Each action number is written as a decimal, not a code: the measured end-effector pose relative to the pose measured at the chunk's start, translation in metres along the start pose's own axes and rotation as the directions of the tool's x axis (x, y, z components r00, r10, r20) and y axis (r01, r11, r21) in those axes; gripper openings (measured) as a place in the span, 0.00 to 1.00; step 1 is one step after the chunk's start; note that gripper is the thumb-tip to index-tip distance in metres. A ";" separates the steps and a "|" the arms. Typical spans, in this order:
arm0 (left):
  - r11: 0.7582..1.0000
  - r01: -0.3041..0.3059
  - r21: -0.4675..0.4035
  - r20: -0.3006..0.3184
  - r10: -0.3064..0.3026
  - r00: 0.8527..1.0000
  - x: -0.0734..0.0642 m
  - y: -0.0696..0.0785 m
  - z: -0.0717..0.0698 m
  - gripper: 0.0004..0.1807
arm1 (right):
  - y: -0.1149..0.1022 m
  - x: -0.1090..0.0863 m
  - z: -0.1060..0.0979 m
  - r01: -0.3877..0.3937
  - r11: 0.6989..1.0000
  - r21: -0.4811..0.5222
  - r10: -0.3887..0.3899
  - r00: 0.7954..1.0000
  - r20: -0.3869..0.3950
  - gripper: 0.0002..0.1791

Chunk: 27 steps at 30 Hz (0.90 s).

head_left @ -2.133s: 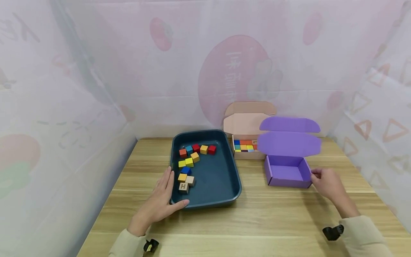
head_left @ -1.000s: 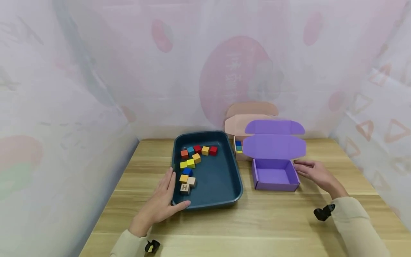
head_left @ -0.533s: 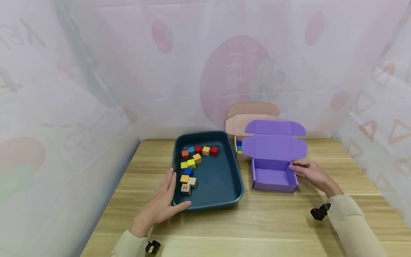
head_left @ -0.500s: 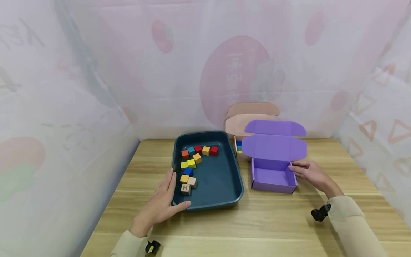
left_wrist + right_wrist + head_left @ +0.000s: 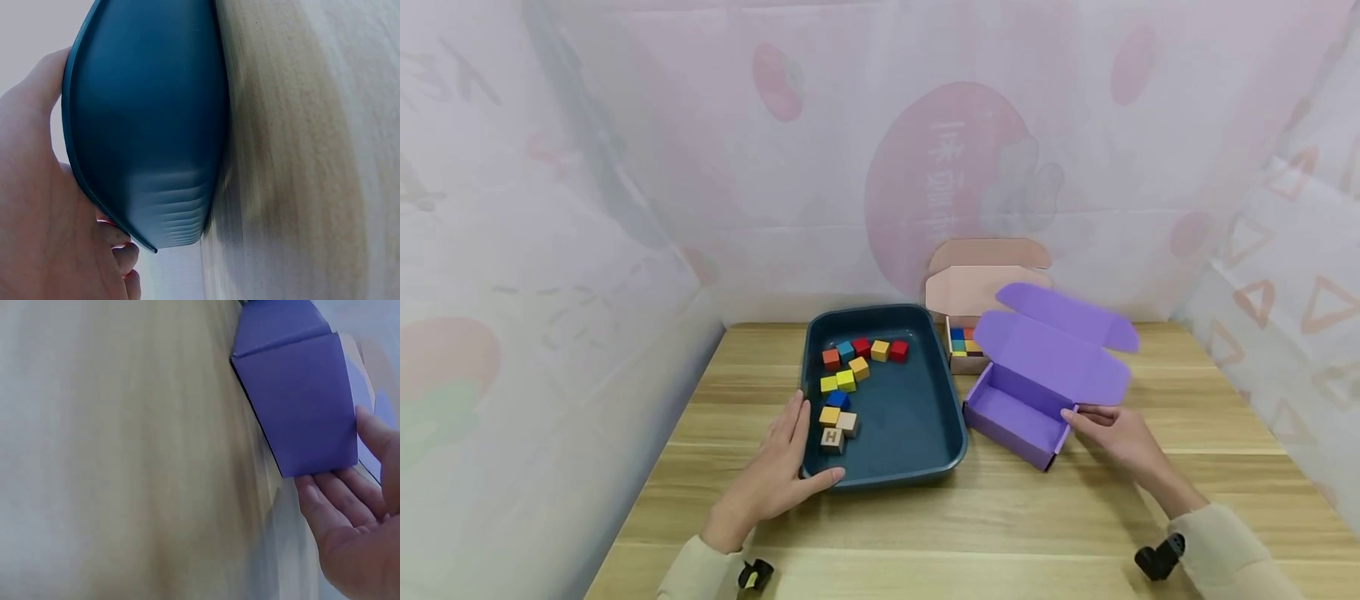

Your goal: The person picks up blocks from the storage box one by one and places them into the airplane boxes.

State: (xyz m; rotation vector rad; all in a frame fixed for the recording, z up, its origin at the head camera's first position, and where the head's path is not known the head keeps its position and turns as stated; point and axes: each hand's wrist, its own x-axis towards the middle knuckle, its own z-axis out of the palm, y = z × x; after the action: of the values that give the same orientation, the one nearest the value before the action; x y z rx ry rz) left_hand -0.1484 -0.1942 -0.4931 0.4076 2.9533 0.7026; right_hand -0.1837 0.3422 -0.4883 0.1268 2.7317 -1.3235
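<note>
Blocks (image 5: 846, 381) in tray (image 5: 910, 408) (boxes (image 5: 1006, 437) right)

- I saw a purple cardboard box (image 5: 1019, 417).
- My feed showed a dark-teal rectangular tray (image 5: 910, 417).
- Small wooden cubes (image 5: 846, 381) showed red, orange, yellow, blue and bare wood.
- The wooden tabletop (image 5: 1000, 525) was streaky tan.
- The whitish cloth backdrop (image 5: 805, 183) bore pink shapes.

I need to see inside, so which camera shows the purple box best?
The head view: it shows the open purple box with its inside and lid. The right wrist view shows mostly outer walls; the left wrist view, none.
</note>
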 end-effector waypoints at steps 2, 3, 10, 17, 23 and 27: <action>1.000 -0.002 -0.001 -0.001 0.002 1.000 0.000 0.000 0.000 0.67 | -0.002 -0.008 0.006 -0.004 1.000 0.006 0.004 1.000 -0.024 0.40; 1.000 -0.002 -0.003 -0.002 0.002 1.000 0.000 0.000 0.001 0.67 | -0.003 -0.013 0.008 -0.004 1.000 0.007 0.004 0.999 -0.036 0.40; 1.000 0.008 -0.010 0.001 -0.008 1.000 -0.001 0.001 0.001 0.67 | -0.004 -0.038 0.022 0.037 0.998 0.046 -0.035 0.998 -0.055 0.38; 1.000 0.008 0.005 -0.007 -0.008 1.000 0.002 0.001 -0.001 0.67 | 0.003 -0.041 0.020 0.162 0.975 0.155 -0.170 0.985 0.043 0.36; 1.000 0.005 0.017 -0.005 -0.005 1.000 0.001 0.000 0.000 0.67 | 0.017 -0.029 0.008 0.335 0.922 0.193 -0.370 0.911 0.182 0.40; 1.000 0.004 0.011 -0.005 -0.004 1.000 0.001 0.001 0.001 0.67 | 0.023 -0.018 0.009 0.402 0.895 0.192 -0.434 0.884 0.174 0.45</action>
State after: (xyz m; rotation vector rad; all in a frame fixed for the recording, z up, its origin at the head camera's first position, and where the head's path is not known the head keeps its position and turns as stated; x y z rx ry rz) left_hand -0.1488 -0.1924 -0.4931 0.4010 2.9629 0.6879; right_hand -0.1627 0.3486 -0.5100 -0.5983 2.5590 -1.5364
